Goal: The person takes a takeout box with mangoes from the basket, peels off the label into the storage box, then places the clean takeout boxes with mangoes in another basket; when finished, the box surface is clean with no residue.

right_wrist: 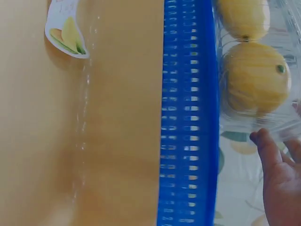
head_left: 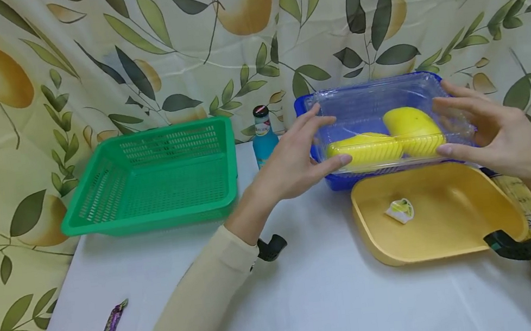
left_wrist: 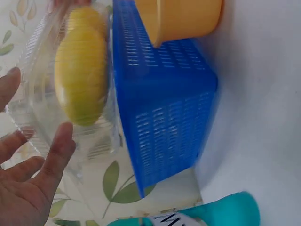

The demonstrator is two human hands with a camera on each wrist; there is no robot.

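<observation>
A clear plastic container (head_left: 357,108) with two yellow mangoes (head_left: 412,124) inside sits at the rim of a blue basket (left_wrist: 164,122), overlapping it in the head view. My left hand (head_left: 294,157) grips its left end, thumb along the front and fingers spread towards the back. At the opposite end my right hand (head_left: 497,128) holds it the same way. In the right wrist view, the right fingertips (right_wrist: 261,139) are right at the container's lower edge. Most of the basket's inside is hidden by the container.
An orange bin (head_left: 444,249) stands before the blue basket, holding a small white label (head_left: 401,210). To the left are a green basket (head_left: 153,219) and a blue bottle (head_left: 264,143). A purple-wrapped candy (head_left: 112,327) lies front left. A yellow packet (head_left: 519,194) is partly hidden by the bin.
</observation>
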